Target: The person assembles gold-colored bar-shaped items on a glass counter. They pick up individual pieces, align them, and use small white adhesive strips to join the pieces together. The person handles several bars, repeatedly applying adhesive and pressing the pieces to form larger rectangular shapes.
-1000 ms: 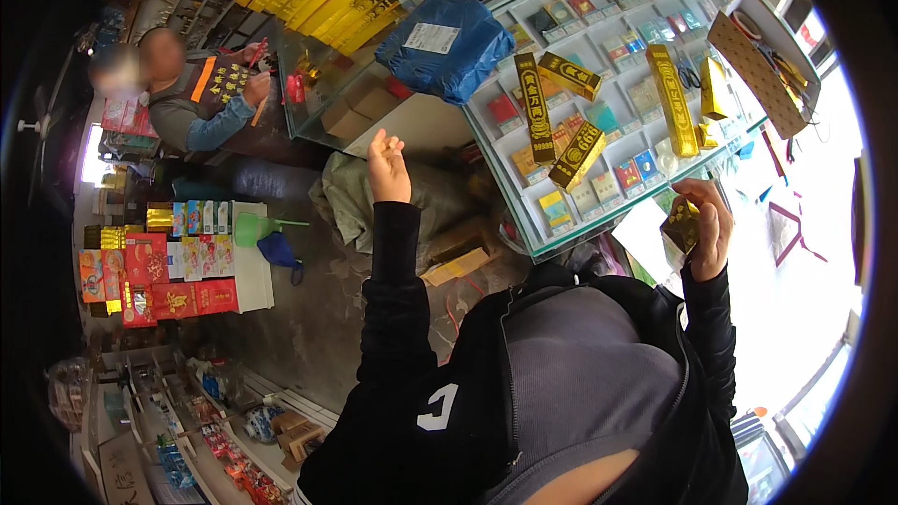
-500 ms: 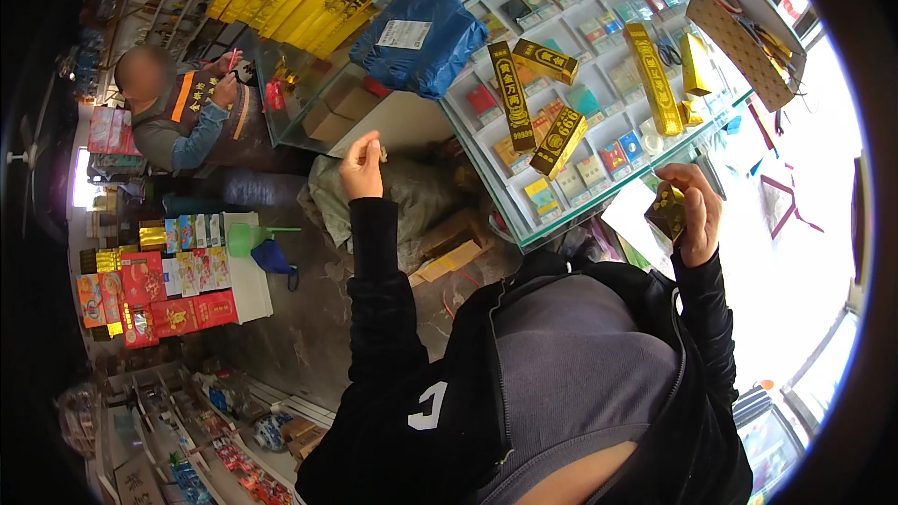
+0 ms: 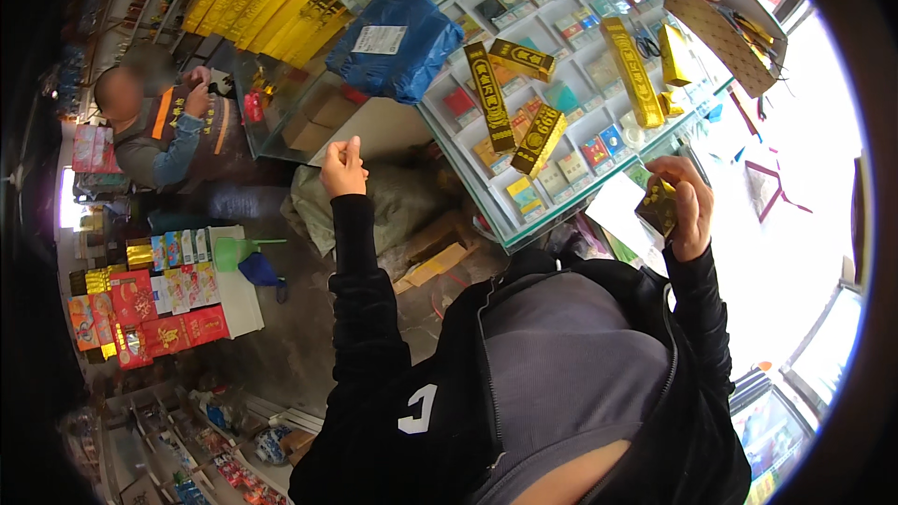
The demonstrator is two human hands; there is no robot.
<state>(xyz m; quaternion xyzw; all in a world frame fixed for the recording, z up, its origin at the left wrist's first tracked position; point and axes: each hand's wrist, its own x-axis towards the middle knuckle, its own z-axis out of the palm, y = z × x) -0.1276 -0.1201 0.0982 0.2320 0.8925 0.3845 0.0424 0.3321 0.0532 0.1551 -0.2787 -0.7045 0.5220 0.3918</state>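
My right hand [image 3: 690,210] is closed round a small black-and-gold box [image 3: 659,209], just off the near right corner of a glass display counter. My left hand [image 3: 345,168] is raised to the left of the counter, its fingers loosely curled and apart with nothing visible in them. On the glass lie two dark long boxes with gold print, a long dark-gold box [image 3: 489,96] and a shorter black-and-gold box [image 3: 540,141], near another gold box [image 3: 522,59]. Farther right rest a long yellow-gold box [image 3: 633,73] and a small gold box [image 3: 673,54].
A blue wrapped parcel [image 3: 395,47] sits on the counter's left end. An open patterned carton [image 3: 716,33] stands at its far right. Another person [image 3: 173,126] is behind the left counter, by stacked gold boxes [image 3: 271,5]. A sack [image 3: 313,210] and a wooden crate lie below.
The whole view has shifted, moving the counter slightly left in the picture. My right hand still holds the box, and my left hand stays raised. The other person's hands have moved.
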